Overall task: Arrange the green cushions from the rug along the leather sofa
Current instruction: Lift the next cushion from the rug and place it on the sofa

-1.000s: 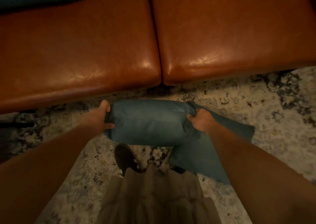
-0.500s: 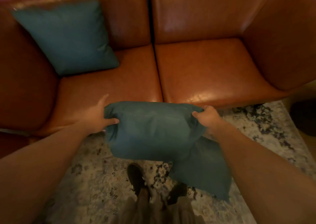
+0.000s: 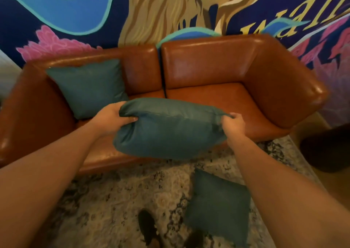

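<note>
Over the front edge of the seat, the left hand (image 3: 108, 119) grips one end of a plump teal-green fabric cushion (image 3: 170, 132), thumb pressed into the near face and fingers wrapped over the top. The right hand (image 3: 233, 123) is closed tight on a bunched corner at the opposite end. The cushion hangs level between the two hands, clear of the leather and roughly over the seam between the two seats

It looks light and very soft. The filling dents under the thumb and the cover puckers where it is pinched, so it should neither slip nor come to harm. Holding both ends keeps it from drooping, and a single corner would probably let it swing

Beneath it is the glossy brown leather sofa (image 3: 208, 94), backed by a painted mural wall (image 3: 170, 10). A second green cushion (image 3: 89, 86) leans in the sofa's left corner, well apart from the held one. A third green cushion (image 3: 217, 208) lies flat on the pale mottled rug (image 3: 113, 200) below the right forearm, near a dark shoe (image 3: 147, 227)
</note>
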{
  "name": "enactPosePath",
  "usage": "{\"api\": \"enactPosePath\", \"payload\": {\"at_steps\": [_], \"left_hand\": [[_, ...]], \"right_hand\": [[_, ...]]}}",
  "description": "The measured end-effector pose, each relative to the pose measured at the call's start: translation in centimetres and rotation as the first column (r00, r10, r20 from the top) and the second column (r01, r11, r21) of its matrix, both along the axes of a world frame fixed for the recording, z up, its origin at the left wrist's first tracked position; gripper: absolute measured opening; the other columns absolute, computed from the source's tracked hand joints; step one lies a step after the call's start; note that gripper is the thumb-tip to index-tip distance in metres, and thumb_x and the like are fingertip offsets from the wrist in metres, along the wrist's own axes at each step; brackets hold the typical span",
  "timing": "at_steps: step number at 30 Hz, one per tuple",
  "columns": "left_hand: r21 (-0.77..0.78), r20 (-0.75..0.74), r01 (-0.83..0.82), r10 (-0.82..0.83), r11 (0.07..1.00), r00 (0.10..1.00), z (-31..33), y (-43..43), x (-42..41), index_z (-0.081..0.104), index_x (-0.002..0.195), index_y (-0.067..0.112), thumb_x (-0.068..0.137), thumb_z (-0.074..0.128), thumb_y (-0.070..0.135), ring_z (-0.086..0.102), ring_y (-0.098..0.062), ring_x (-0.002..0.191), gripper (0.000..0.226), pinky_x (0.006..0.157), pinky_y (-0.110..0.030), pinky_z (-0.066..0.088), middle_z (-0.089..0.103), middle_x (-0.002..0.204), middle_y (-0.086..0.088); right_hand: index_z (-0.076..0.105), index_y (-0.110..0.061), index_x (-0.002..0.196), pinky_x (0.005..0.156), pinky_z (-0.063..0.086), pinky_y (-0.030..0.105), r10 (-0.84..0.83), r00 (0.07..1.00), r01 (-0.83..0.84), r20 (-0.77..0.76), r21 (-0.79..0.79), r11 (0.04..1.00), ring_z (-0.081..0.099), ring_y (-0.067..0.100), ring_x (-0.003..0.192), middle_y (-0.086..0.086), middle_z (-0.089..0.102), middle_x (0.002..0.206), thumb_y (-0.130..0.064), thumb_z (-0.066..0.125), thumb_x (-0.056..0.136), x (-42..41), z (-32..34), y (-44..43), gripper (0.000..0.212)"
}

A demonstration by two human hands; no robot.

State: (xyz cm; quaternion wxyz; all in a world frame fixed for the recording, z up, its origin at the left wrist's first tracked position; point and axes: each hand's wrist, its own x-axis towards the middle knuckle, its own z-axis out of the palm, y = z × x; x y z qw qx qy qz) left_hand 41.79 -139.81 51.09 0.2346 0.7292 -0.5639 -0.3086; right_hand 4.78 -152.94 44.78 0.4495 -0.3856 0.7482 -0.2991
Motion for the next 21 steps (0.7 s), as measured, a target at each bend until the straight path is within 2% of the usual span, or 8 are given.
{"api": "enactPosePath", "payload": {"at_steps": [2,4,6,8,12,15,18,21], "left_hand": [[-0.02,-0.202,-0.067,0.062,0.998,0.978,2.1,-0.4,0.8,0.074,0.112,0.034,0.079,0.092,0.032,0.073,-0.01,0.106,0.038,0.093,-0.036,0.056,0.08,0.108,0.009],[-0.043,-0.36,-0.153,0.128,0.987,0.924,4.3,-0.6,1.3,0.073,0.119,0.03,0.081,0.089,0.025,0.073,-0.021,0.11,0.041,0.091,-0.046,0.061,0.078,0.12,-0.003],[-0.035,-0.446,-0.197,0.161,0.98,0.88,6.2,-0.6,1.9,0.07,0.117,0.028,0.091,0.077,0.015,0.074,-0.016,0.099,0.03,0.073,-0.04,0.064,0.079,0.114,0.0],[-0.02,-0.494,-0.253,0.211,0.967,0.844,7.9,-0.6,2.7,0.068,0.116,0.029,0.093,0.073,0.017,0.074,-0.015,0.093,0.027,0.066,-0.038,0.063,0.079,0.107,0.007],[-0.008,-0.57,-0.328,0.265,0.945,0.778,10.2,-0.5,3.9,0.064,0.135,0.031,0.092,0.072,0.028,0.074,-0.013,0.094,0.044,0.067,-0.036,0.062,0.076,0.118,0.007],[-0.009,-0.598,-0.368,0.29,0.93,0.747,11.2,-0.8,3.1,0.061,0.143,0.029,0.097,0.07,0.029,0.073,-0.015,0.103,0.047,0.078,-0.042,0.063,0.076,0.125,0.006],[0.002,-0.649,-0.417,0.319,0.909,0.691,11.3,-1.0,2.6,0.063,0.143,0.024,0.099,0.069,0.025,0.073,-0.018,0.112,0.045,0.083,-0.039,0.064,0.075,0.129,-0.001],[0.009,-0.663,-0.464,0.353,0.886,0.661,12.0,-1.1,1.9,0.065,0.14,0.018,0.1,0.069,0.024,0.077,-0.018,0.103,0.041,0.077,-0.033,0.065,0.076,0.125,-0.007]], "right_hand": [[0.058,-0.018,0.138,0.099,0.049,0.043,-0.095,0.985,0.103,0.142,-0.048,0.994,0.059,0.035,0.112,0.014,0.061,0.128,-0.023,0.058,0.087,-0.7,0.8,-0.6,0.051],[0.058,-0.018,0.134,0.091,0.044,0.042,-0.112,0.953,0.118,0.28,-0.004,0.993,0.054,0.028,0.1,0.011,0.06,0.113,-0.006,0.051,0.089,-1.2,1.7,-0.3,0.047],[0.058,-0.02,0.137,0.093,0.04,0.044,-0.03,0.932,0.017,0.361,0.038,0.999,0.051,0.025,0.105,0.008,0.057,0.117,0.003,0.043,0.088,-1.4,2.1,0.7,0.057],[0.049,-0.023,0.151,0.1,0.038,0.044,0.095,0.909,-0.123,0.406,0.043,0.992,0.047,0.024,0.117,0.004,0.052,0.133,0.003,0.04,0.089,-1.0,2.3,1.7,0.068],[0.035,-0.025,0.16,0.08,0.044,0.031,0.302,0.843,-0.322,0.444,-0.033,0.946,0.056,0.012,0.105,0.002,0.056,0.141,-0.017,0.065,0.08,0.5,2.8,3.7,0.085],[0.037,-0.026,0.159,0.076,0.044,0.026,0.319,0.828,-0.337,0.46,-0.045,0.94,0.056,0.007,0.106,-0.001,0.054,0.149,-0.037,0.07,0.096,0.9,3.4,3.6,0.072],[0.049,-0.028,0.15,0.075,0.041,0.02,0.421,0.793,-0.469,0.44,-0.002,0.883,0.055,0.001,0.103,-0.013,0.061,0.134,-0.052,0.06,0.1,1.1,3.9,3.6,0.057],[0.064,-0.029,0.133,0.082,0.046,0.022,0.422,0.751,-0.502,0.507,0.025,0.864,0.061,-0.002,0.101,-0.02,0.07,0.113,-0.061,0.061,0.094,1.4,3.5,4.0,0.05]]}}
